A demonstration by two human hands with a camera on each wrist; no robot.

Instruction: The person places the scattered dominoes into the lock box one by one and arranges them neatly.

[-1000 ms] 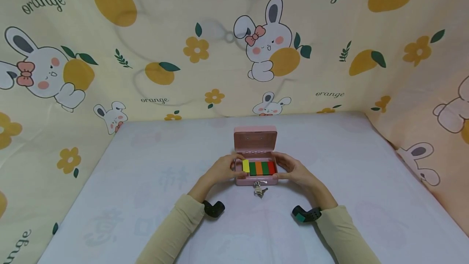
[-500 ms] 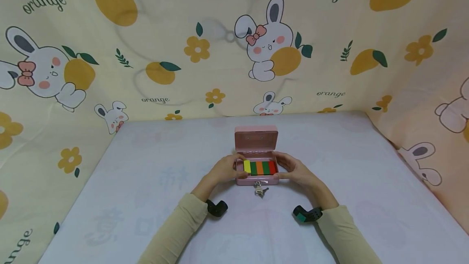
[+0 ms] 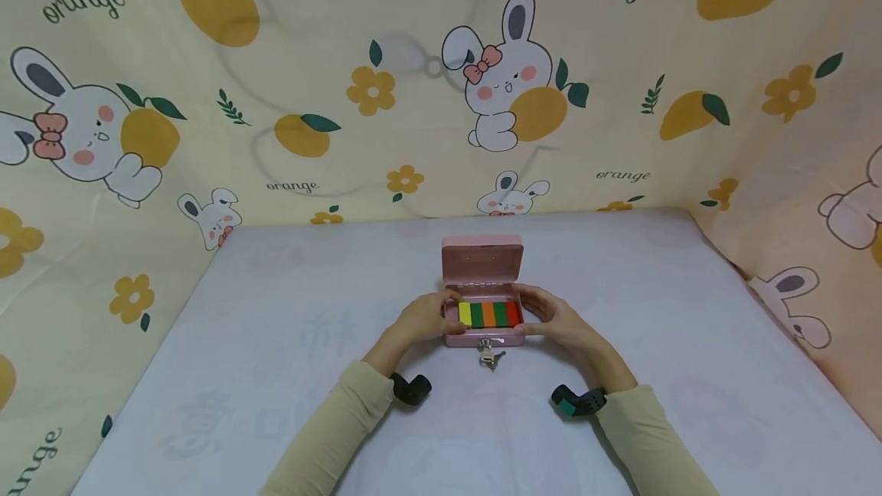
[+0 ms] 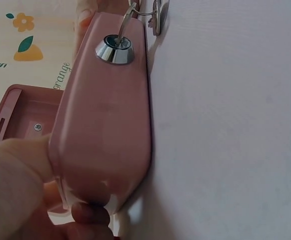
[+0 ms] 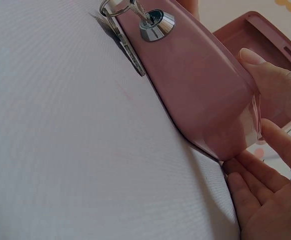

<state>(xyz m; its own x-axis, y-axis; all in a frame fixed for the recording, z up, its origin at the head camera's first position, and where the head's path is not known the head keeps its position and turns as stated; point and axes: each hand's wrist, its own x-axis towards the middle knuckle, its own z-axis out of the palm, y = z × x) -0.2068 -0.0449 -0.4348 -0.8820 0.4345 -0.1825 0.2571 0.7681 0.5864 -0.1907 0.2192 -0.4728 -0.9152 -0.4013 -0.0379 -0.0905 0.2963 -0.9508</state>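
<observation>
A pink metal cash box [image 3: 482, 337] stands on the table, its lid [image 3: 481, 260] raised. Inside lies a row of coloured blocks: a yellow block [image 3: 465, 314] at the left end, then green, orange and green, with a red block [image 3: 512, 314] at the right end. My left hand [image 3: 422, 318] reaches over the box's left side, thumb and forefinger at the two ends of the yellow block. At the right side, my right hand [image 3: 560, 321] holds the box, thumb at the front corner and forefinger at the back one. Keys [image 3: 490, 359] hang from the front lock [image 4: 115, 49].
A white cloth [image 3: 310, 373] covers the table. Behind and beside it hangs a cream curtain [image 3: 400, 14] printed with rabbits and oranges. Each wrist wears a black device, the left one [image 3: 412, 389] and the right one [image 3: 577, 402].
The yellow block has sunk level with the other blocks and shifted slightly right against the row. My left hand has moved slightly right with it; my right hand has stayed at the box.
</observation>
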